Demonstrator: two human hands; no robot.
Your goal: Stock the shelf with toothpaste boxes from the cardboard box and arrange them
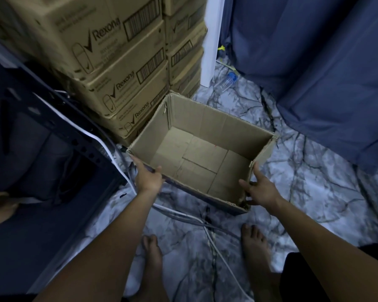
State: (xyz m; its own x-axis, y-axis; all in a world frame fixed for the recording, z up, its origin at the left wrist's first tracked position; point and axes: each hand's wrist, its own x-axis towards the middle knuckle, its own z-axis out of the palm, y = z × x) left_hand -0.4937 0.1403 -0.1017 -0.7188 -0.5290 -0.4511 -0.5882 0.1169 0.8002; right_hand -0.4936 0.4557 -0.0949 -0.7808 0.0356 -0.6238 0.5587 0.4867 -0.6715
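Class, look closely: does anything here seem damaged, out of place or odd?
The cardboard box holds nothing, and its rim is ragged at the near right corner. A plastic bottle lies on its side on the floor beside the white post.

I read "Rexona" printed on three of the stacked cartons [109, 35], each beside a tick logo and a barcode; the smaller print is too blurred.

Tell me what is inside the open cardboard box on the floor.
The cardboard box holds nothing visible: only its bare bottom flaps and inner walls show. The near wall hides a thin strip of the bottom.
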